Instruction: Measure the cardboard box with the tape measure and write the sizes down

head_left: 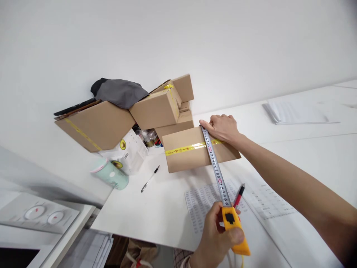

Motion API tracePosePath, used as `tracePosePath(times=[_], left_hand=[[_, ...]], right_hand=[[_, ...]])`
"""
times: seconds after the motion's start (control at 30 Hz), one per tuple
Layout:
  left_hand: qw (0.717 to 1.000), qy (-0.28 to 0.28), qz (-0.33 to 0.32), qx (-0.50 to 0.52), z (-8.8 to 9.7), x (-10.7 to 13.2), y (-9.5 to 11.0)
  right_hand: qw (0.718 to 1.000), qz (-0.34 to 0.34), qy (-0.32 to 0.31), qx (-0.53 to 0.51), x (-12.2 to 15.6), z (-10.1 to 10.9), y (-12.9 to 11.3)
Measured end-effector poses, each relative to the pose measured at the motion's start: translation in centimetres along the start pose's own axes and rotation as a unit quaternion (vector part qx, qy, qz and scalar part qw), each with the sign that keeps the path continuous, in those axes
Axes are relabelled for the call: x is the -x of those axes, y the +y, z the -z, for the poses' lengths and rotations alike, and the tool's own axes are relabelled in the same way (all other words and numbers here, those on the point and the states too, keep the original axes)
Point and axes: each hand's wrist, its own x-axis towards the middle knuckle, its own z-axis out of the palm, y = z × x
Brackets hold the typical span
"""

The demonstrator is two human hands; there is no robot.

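1. White table: everything sits on it, wall behind.
2. Pile of cardboard boxes at the far left-centre, leaning on each other. A grey cloth is draped on top.
3. Single cardboard box with a yellow tape strip, mid-table, just in front of the pile. This is the one under the tape.
4. Printed sheet lies flat on the near side of that box. A stack of white paper lies far right, well apart.
5. Right hand: fingers together, pressed down on the box's far top edge, pinning the end of the blade there.
6. Left hand: wrapped round the tape measure case, thumb across it, near the table's front edge.
7. Blade runs taut from the case over the box top to the right hand.
8. Mint cup lies on its side, left of the box.
9. Black pen lies between cup and box.
10. Red pen is just beside the case. Can't tell if it is held.
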Motion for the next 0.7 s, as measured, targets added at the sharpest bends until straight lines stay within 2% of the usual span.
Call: tracePosePath(times=[0.3, 0.53, 0.7], left_hand=[[0.998, 0.036, 0.017, -0.046, -0.2, -1.4, -1.4], [0.999, 0.013, 0.006, -0.047, 0.4, -2.2, -2.1], [0.999, -0.004, 0.0, -0.04, 1.0, -1.2, -2.7]], right_hand=[[0.999, -0.042, -0.009, -0.029, 0.1, 0.2, -0.3], [0.999, -0.036, 0.009, -0.027, 0.6, 0.3, -0.3], [0.999, -0.024, 0.031, -0.011, 0.5, -0.2, -0.1]])
